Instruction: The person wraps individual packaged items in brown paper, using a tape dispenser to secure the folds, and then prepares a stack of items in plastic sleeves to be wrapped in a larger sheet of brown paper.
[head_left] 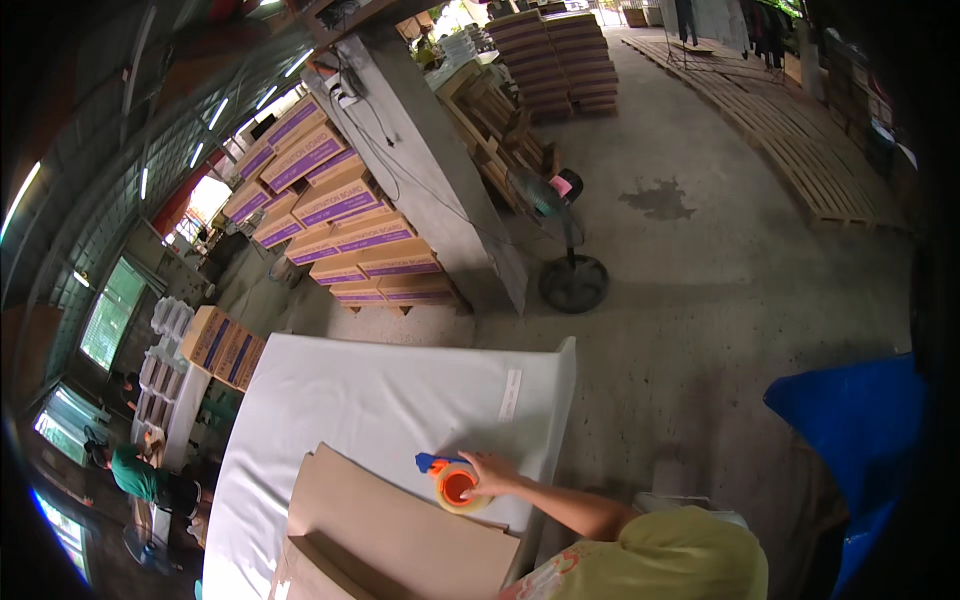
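My right hand [490,474] reaches in from the lower right, out of a yellow-green sleeve. Its fingers and thumb close around the side of a tape dispenser [460,487], which has an orange core, a wide roll of tape and a blue front end. The dispenser is at the edge of a flat brown cardboard sheet [400,530], over the white-covered table [350,390]. Another cardboard panel or flap [315,572] rises at the sheet's near left. My left hand does not show.
A white strip [510,394] lies on the table cover. Beyond stand a pillar [430,165], stacked cartons [340,205] and a pedestal fan [572,285]. Wooden pallets [815,175] line the far right; a blue sheet [850,430] is nearer. Another person [140,475] works at the left.
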The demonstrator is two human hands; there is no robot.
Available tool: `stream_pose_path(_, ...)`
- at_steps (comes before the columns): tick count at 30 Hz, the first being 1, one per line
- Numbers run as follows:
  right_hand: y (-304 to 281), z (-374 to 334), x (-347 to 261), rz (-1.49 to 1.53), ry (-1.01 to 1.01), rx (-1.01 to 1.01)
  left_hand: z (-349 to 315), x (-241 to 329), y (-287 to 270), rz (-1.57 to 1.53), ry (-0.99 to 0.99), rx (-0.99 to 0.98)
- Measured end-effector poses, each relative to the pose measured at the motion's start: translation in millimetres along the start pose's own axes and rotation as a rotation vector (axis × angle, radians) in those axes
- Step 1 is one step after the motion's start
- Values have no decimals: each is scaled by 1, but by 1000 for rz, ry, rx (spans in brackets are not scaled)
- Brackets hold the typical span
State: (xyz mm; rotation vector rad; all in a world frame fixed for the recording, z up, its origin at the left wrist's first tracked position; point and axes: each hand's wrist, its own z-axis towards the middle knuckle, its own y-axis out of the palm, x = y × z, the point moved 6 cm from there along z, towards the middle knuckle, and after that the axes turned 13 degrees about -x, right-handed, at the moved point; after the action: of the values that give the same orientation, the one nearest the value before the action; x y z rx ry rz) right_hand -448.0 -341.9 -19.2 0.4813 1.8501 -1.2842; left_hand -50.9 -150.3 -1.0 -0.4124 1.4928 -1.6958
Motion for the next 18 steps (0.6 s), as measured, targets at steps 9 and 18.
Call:
stream_pose_path(9,-6,27,3,-40,253,-132,24,10,10,11,-193,-245)
stream_pose_path(18,3,32,-9,858,88,-71,-5,-74,58,-72,-398,-430)
